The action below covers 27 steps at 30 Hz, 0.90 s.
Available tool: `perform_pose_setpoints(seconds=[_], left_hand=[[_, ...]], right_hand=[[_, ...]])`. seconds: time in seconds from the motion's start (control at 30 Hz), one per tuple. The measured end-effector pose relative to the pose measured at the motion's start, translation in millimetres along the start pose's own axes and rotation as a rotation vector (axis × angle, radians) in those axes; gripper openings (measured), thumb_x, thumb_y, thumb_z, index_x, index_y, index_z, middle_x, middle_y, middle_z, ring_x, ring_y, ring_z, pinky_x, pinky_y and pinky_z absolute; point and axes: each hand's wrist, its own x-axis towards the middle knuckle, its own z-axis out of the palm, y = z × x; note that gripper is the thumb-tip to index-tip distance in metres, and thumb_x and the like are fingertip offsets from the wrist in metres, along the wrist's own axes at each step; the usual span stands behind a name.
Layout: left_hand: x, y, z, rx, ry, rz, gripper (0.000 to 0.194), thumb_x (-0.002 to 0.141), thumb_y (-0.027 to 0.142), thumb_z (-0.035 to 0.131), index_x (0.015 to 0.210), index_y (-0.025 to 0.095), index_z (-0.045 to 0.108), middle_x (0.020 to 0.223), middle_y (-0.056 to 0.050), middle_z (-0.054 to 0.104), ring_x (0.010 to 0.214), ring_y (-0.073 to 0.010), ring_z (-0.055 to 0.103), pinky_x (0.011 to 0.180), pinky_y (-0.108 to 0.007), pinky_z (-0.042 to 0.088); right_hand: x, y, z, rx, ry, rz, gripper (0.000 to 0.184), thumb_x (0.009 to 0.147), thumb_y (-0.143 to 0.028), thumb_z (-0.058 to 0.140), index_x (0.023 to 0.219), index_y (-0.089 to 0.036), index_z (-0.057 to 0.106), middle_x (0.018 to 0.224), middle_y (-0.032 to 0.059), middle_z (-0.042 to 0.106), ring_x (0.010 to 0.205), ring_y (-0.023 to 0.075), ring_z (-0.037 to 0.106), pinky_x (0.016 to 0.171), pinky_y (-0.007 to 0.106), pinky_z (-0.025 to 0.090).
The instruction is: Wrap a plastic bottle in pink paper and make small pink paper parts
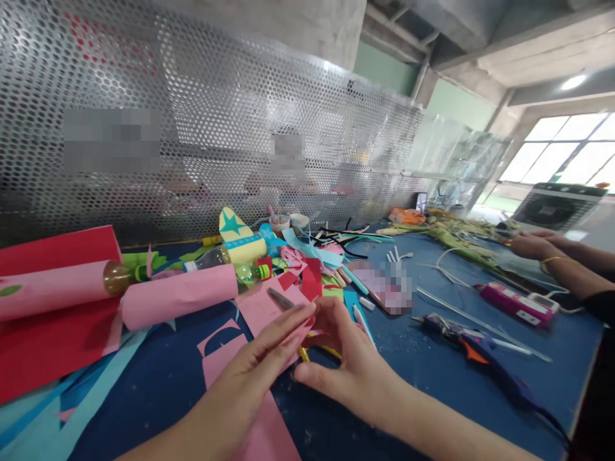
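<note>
My left hand [271, 349] reaches in with its fingers straight and pressed together. Against its fingertips curve the fingers of my right hand [348, 358], whose thumb stands apart below. A small piece of pink paper [323, 339] shows between the hands, mostly covered by the fingers. Just under them are scissors with yellow handles [304, 354]; their blade [280, 298] points away over a pink sheet [259, 307]. More pink paper [269, 429] lies beneath my left wrist, beside a cut-out scrap [218, 336].
Pink-wrapped bottles [180, 296] and red card [43, 358] lie left. A glue gun [485, 352], purple power strip [519, 304] and phone [379, 285] lie right on the blue table [408, 397]. Another person's hands [542, 250] are at far right. A perforated metal screen [216, 128] stands behind.
</note>
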Motion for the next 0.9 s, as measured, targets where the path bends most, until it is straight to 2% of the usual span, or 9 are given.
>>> perform_pose_setpoints(seconds=[0.1, 0.23, 0.33, 0.47, 0.6, 0.67, 0.73, 0.83, 0.9], left_hand=[[-2.5, -2.7, 0.1, 0.038, -0.054, 0.043, 0.028, 0.080, 0.038, 0.065, 0.107, 0.039, 0.072, 0.141, 0.007, 0.052, 0.141, -0.0259, 0.030, 0.117, -0.043, 0.021], [3.6, -3.8, -1.7, -0.070, -0.069, 0.048, 0.027, 0.080, 0.032, 0.061, 0.103, 0.035, 0.075, 0.136, 0.006, 0.057, 0.141, -0.0255, 0.031, 0.118, -0.041, 0.019], [10.5, 4.0, -3.1, -0.202, 0.057, 0.004, 0.029, 0.080, 0.033, 0.063, 0.107, 0.029, 0.072, 0.133, 0.002, 0.061, 0.138, -0.0251, 0.036, 0.117, -0.040, 0.024], [19.4, 10.3, -11.1, -0.225, 0.285, -0.005, 0.032, 0.076, 0.037, 0.069, 0.102, 0.018, 0.070, 0.114, -0.007, 0.071, 0.116, -0.0284, 0.058, 0.104, -0.041, 0.042], [26.2, 8.1, -22.9, -0.136, 0.345, -0.047, 0.032, 0.068, 0.033, 0.075, 0.096, 0.018, 0.069, 0.100, -0.005, 0.073, 0.098, -0.0242, 0.065, 0.085, -0.032, 0.052], [29.0, 8.7, -26.8, -0.078, 0.319, -0.098, 0.038, 0.067, 0.031, 0.077, 0.103, 0.023, 0.068, 0.108, -0.003, 0.072, 0.101, -0.0229, 0.064, 0.077, -0.027, 0.052], [31.1, 10.9, -28.5, -0.042, 0.231, -0.127, 0.038, 0.068, 0.035, 0.077, 0.103, 0.024, 0.069, 0.110, -0.003, 0.071, 0.104, -0.0232, 0.062, 0.073, -0.025, 0.051], [31.7, 15.3, -26.9, -0.004, 0.091, -0.129, 0.039, 0.068, 0.050, 0.074, 0.094, 0.021, 0.072, 0.103, -0.006, 0.073, 0.103, -0.0252, 0.062, 0.077, -0.027, 0.049], [30.1, 17.6, -24.3, 0.070, 0.018, -0.158, 0.043, 0.067, 0.053, 0.074, 0.093, 0.019, 0.073, 0.107, -0.008, 0.072, 0.107, -0.0278, 0.060, 0.081, -0.030, 0.047]], right_hand=[[4.0, 5.8, 1.8, 0.152, 0.041, 0.000, 0.045, 0.077, -0.049, 0.072, 0.101, -0.026, 0.042, 0.103, 0.0023, 0.055, 0.091, 0.0164, 0.060, 0.081, 0.032, 0.051], [10.3, 4.4, -1.5, 0.198, 0.096, 0.021, 0.034, 0.077, -0.036, 0.070, 0.091, -0.026, 0.040, 0.087, -0.0025, 0.053, 0.080, 0.0131, 0.057, 0.071, 0.026, 0.048], [13.3, -1.0, -9.9, 0.150, 0.119, 0.081, 0.031, 0.073, -0.025, 0.063, 0.093, -0.025, 0.039, 0.082, -0.0036, 0.055, 0.069, 0.0121, 0.054, 0.063, 0.026, 0.046], [19.0, -2.0, -28.5, 0.016, 0.248, 0.096, 0.031, 0.067, -0.020, 0.053, 0.095, -0.024, 0.042, 0.082, -0.0040, 0.054, 0.061, 0.0101, 0.047, 0.057, 0.023, 0.040], [25.2, 2.3, -44.0, -0.035, 0.276, 0.094, 0.026, 0.066, -0.021, 0.052, 0.091, -0.022, 0.046, 0.077, -0.0052, 0.049, 0.061, 0.0099, 0.043, 0.056, 0.023, 0.036], [26.3, 3.0, -47.3, -0.044, 0.249, 0.113, 0.024, 0.067, -0.022, 0.052, 0.091, -0.022, 0.047, 0.076, -0.0053, 0.049, 0.061, 0.0100, 0.042, 0.055, 0.023, 0.035], [25.7, 2.2, -48.0, -0.048, 0.204, 0.134, 0.025, 0.067, -0.023, 0.051, 0.093, -0.022, 0.048, 0.074, -0.0053, 0.050, 0.060, 0.0104, 0.043, 0.055, 0.023, 0.036], [23.0, -0.7, -46.2, -0.058, 0.133, 0.161, 0.028, 0.067, -0.021, 0.050, 0.095, -0.022, 0.051, 0.072, -0.0053, 0.051, 0.059, 0.0104, 0.044, 0.053, 0.023, 0.036], [21.2, -2.8, -44.5, -0.067, 0.088, 0.174, 0.029, 0.066, -0.021, 0.051, 0.096, -0.022, 0.051, 0.070, -0.0056, 0.051, 0.058, 0.0103, 0.045, 0.053, 0.022, 0.037]])
